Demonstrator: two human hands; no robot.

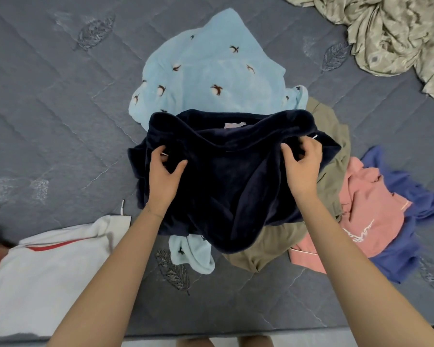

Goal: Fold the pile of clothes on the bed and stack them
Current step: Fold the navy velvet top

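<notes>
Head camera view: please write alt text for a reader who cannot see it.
The left hand and the right hand each grip a dark navy garment above a grey bed. Piled around it lie a light blue bird-print garment, an olive garment, a pink garment and a blue garment.

Bare left forearm [115, 266] and bare right forearm [356, 259], unsleeved from near edge to wrist. Likewise bare: left hand [164, 179] and right hand [302, 169]. At near edge, two rounded bare shapes [193, 343], possibly feet.
</notes>
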